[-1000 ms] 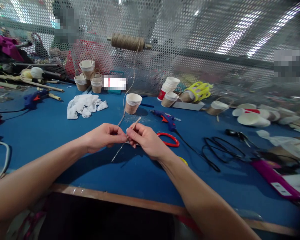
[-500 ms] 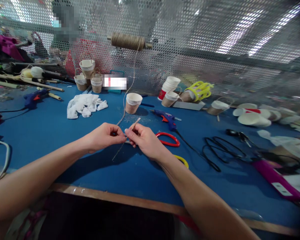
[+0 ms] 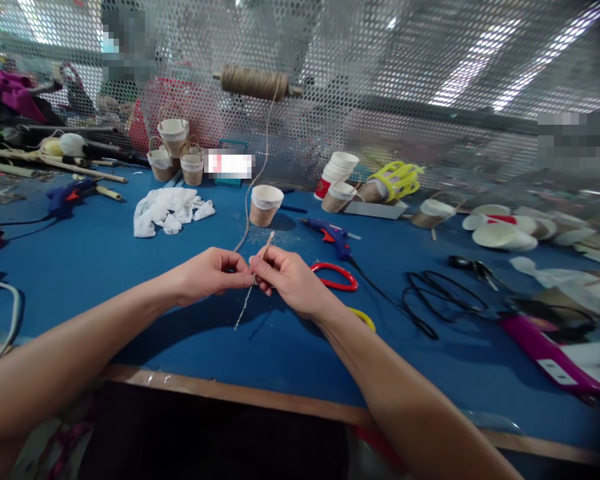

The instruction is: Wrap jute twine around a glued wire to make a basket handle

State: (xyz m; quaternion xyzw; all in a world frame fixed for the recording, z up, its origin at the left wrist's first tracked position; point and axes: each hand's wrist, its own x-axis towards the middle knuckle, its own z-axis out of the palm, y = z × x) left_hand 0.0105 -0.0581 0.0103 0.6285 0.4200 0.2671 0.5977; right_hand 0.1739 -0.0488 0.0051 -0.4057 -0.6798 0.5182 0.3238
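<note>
My left hand [image 3: 219, 273] is closed in a pinch on twine [image 3: 246, 223] that hangs from a spool [image 3: 254, 83] on the mesh panel. Touching it at the fingertips, my right hand [image 3: 287, 275] also pinches twine, and a short tan end [image 3: 269, 241] sticks up past its fingers. A thin, shiny wire-like strand [image 3: 242, 311] points down from between the hands; where it joins the twine is hidden. Just beyond them stands a small twine-wrapped paper cup [image 3: 266, 205] with a white rim. Red-handled scissors [image 3: 336, 285] lie partly behind my right hand.
A blue glue gun [image 3: 336, 240] with a black cord lies to the right. Small handled buckets [image 3: 173, 137], crumpled white cloth [image 3: 163, 208] and another glue gun [image 3: 70, 195] are on the left. Stacked paper cups [image 3: 341, 167] stand at the back; a purple power strip [image 3: 535, 350] lies right.
The shiny strand below my hands has swung a little to the right and the twine end above stands more upright. Both hands keep their pinch in nearly the same place.
</note>
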